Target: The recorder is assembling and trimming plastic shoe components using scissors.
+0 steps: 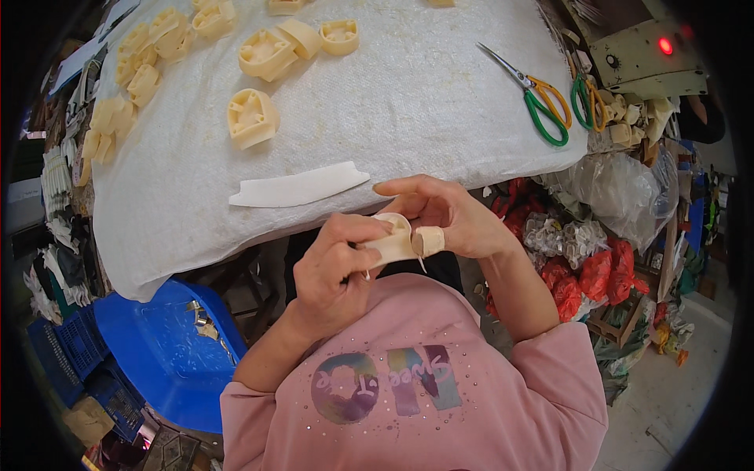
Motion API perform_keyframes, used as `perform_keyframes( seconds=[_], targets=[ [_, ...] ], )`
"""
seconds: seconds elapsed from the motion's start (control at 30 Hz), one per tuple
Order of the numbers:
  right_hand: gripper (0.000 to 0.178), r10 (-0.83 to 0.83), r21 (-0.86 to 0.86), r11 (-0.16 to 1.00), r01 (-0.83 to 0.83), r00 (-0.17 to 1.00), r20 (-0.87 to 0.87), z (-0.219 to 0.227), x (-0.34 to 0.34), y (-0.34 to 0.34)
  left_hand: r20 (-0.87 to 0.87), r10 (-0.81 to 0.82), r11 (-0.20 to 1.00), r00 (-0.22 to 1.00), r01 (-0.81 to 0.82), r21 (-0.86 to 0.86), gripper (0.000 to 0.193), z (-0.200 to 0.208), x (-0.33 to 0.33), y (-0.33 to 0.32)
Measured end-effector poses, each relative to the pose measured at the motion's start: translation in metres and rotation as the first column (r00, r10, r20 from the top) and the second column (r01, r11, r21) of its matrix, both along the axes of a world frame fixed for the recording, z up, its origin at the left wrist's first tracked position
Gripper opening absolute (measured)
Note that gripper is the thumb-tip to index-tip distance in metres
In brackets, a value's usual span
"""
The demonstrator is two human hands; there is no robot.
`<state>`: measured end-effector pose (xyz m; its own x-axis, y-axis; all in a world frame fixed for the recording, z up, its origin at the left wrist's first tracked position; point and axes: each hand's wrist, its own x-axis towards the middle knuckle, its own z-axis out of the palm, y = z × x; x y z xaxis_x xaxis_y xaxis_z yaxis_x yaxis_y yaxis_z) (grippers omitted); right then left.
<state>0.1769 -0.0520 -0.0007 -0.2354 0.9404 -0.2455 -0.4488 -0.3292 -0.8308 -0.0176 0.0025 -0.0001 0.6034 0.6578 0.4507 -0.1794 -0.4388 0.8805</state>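
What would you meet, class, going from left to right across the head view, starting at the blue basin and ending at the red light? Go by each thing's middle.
Blue basin → left hand → cream piece → right hand → scissors → second scissors → glowing red light.

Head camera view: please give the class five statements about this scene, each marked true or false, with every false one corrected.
1. The left hand grips a curved, cream-coloured, hollow piece. True.
2. A flat, curved white strip lies on the white woven sheet. True.
3. The steel scissors with green and orange-yellow handles lie on the sheet's left part. False: they lie on its right part.
4. The blue plastic tub is at the person's right. False: it is at the left.
5. A small red light glows at upper right. True.
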Motion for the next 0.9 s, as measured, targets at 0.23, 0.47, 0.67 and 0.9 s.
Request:
perform_keyframes(
  seconds=[0.23, 0.47, 0.67, 0.9],
  targets=[
    [0.059, 0.072, 0.015, 0.997, -0.077, 0.978, 0.196, 0.004, 0.0, 0.006, -0.049, -0.002, 0.945, 0.999, 0.018, 0.327, 0.033, -0.004, 0.005, 0.006],
    [0.058, -0.173, 0.126, 0.981, 0.146, 0.956, 0.236, -0.013, -0.013, 0.011, -0.115, 0.119, 0.964, 0.986, -0.086, 0.252, 0.023, -0.006, 0.004, 0.008],
    [0.041, -0.36, 0.363, 0.894, 0.263, 0.903, 0.233, -0.006, -0.005, 0.007, -0.054, 0.246, 0.968, 0.968, -0.248, -0.038, 0.014, -0.009, 0.003, 0.005],
    [0.015, -0.546, 0.658, 0.751, 0.056, 0.613, 0.571, -0.005, -0.022, 0.011, 0.012, 0.24, 0.947, 0.971, -0.232, -0.223, 0.013, -0.006, 0.016, -0.003]
  ],
)
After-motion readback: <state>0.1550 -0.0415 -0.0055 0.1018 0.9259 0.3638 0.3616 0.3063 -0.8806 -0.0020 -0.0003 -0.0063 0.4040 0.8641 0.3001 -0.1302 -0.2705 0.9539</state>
